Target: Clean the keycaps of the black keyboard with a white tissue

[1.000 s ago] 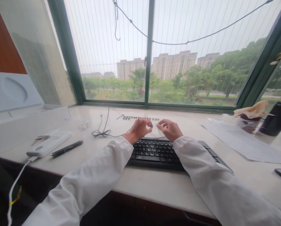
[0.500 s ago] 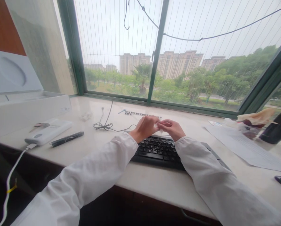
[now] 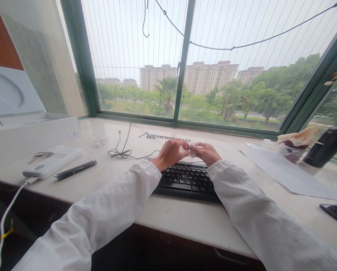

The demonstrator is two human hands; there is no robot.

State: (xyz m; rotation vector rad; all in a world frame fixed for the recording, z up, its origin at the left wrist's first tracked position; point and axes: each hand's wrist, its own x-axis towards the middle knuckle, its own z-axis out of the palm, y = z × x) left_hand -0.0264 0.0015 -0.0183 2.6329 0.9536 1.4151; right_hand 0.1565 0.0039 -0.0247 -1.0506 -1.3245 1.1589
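On the tabletop (image 3: 168,218) lay a keyboard (image 3: 182,184). Above its far edge, the right hand (image 3: 207,153) had its fingers around a pale, blurred scrap (image 3: 195,152); beside it, the left hand (image 3: 171,152) fingers pinched a small dark piece (image 3: 189,148), which a slack grip could have dropped.

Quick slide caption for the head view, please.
Left hand pinching a small dark piece beside the right hand, near the far edge of a black keyboard.
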